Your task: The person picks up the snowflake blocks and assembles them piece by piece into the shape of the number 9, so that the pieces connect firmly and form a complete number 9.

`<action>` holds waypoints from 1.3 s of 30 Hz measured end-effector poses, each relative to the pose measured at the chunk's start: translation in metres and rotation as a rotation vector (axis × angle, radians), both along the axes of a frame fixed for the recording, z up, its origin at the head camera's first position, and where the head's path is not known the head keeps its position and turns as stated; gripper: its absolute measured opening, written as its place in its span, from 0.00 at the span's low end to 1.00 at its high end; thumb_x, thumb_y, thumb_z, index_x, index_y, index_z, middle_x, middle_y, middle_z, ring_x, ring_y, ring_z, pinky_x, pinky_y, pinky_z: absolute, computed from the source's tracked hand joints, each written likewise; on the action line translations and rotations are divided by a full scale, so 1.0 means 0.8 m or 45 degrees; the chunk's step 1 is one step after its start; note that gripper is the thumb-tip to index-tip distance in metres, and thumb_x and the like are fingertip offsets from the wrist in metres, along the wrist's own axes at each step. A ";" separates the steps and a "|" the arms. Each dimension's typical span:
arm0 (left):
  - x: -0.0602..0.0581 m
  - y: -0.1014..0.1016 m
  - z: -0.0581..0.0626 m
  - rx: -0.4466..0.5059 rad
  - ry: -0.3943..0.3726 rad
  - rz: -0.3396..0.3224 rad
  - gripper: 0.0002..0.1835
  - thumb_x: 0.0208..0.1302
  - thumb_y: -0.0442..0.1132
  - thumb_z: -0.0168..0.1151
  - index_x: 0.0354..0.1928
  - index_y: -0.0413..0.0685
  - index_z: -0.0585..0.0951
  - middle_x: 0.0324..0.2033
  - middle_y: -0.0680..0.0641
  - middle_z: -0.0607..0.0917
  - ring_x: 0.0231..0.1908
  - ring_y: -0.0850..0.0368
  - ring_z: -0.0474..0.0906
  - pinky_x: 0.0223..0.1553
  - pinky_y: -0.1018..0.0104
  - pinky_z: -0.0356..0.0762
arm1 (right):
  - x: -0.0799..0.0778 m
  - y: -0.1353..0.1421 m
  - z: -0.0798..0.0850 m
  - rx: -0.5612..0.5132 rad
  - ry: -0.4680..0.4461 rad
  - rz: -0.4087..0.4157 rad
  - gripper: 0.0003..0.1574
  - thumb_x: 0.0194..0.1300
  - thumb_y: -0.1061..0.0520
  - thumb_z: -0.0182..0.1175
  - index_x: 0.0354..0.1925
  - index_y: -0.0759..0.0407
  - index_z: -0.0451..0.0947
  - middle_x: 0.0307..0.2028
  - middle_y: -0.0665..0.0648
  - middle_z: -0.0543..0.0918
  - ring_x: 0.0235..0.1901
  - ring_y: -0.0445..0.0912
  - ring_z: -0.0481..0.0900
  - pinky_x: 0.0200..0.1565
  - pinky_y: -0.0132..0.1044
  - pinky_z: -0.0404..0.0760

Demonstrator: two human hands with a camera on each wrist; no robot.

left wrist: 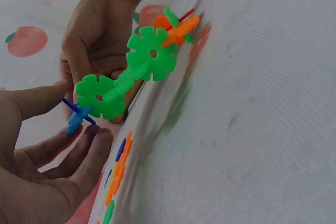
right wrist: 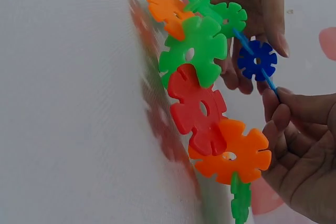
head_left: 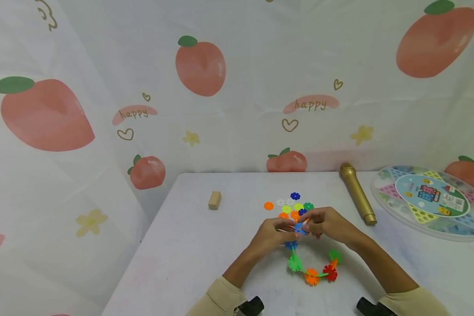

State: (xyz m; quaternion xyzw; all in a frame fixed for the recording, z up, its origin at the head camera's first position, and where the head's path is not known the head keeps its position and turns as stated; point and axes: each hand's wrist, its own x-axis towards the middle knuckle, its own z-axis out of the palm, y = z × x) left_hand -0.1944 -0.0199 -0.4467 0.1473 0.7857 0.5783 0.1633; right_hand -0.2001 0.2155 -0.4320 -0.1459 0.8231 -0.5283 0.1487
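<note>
A chain of notched flower-shaped plastic discs [head_left: 311, 277] hangs from the hands in a curve, in green, orange, red and blue. At its upper end, my left hand [head_left: 274, 235] pinches a dark blue disc [right wrist: 257, 60] between thumb and fingers. My right hand [head_left: 328, 224] faces it and pinches the edge of a light blue disc [right wrist: 270, 83] joined to the dark blue one. Green discs [left wrist: 152, 53] follow along the chain in the left wrist view. A red disc [right wrist: 197, 109] and an orange disc [right wrist: 231, 151] stand nearest the right wrist camera.
Loose discs [head_left: 268, 206] in several colours lie on the white table [head_left: 189, 263] just beyond the hands. A small wooden block [head_left: 214, 200] sits at the back left. At the right are a gold microphone-shaped cylinder [head_left: 357, 193] and a clear round case of pieces [head_left: 430, 197].
</note>
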 end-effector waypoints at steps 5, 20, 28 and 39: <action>0.000 0.000 -0.001 0.101 0.031 0.011 0.18 0.66 0.47 0.75 0.55 0.50 0.90 0.46 0.52 0.91 0.47 0.60 0.86 0.50 0.66 0.85 | 0.001 -0.002 0.000 -0.031 -0.001 0.010 0.16 0.73 0.57 0.66 0.54 0.65 0.85 0.33 0.63 0.86 0.34 0.54 0.82 0.36 0.39 0.84; 0.000 -0.002 -0.001 0.089 0.040 0.002 0.19 0.64 0.43 0.78 0.56 0.51 0.89 0.45 0.52 0.90 0.45 0.59 0.88 0.48 0.63 0.88 | 0.000 -0.003 0.000 -0.036 0.018 0.023 0.16 0.72 0.56 0.66 0.52 0.65 0.85 0.35 0.64 0.88 0.35 0.57 0.84 0.37 0.42 0.87; 0.000 0.002 -0.001 0.008 0.049 0.059 0.17 0.63 0.44 0.79 0.53 0.50 0.91 0.41 0.53 0.90 0.42 0.61 0.86 0.44 0.66 0.87 | -0.004 0.012 0.006 0.010 0.082 -0.054 0.19 0.74 0.55 0.67 0.55 0.67 0.84 0.41 0.66 0.89 0.37 0.58 0.84 0.37 0.42 0.87; -0.002 0.002 -0.002 0.017 0.032 0.070 0.17 0.62 0.44 0.80 0.52 0.50 0.91 0.40 0.54 0.90 0.41 0.62 0.85 0.40 0.68 0.86 | -0.019 0.034 0.000 0.054 0.153 -0.133 0.21 0.72 0.59 0.67 0.58 0.69 0.82 0.44 0.62 0.88 0.41 0.54 0.85 0.37 0.40 0.87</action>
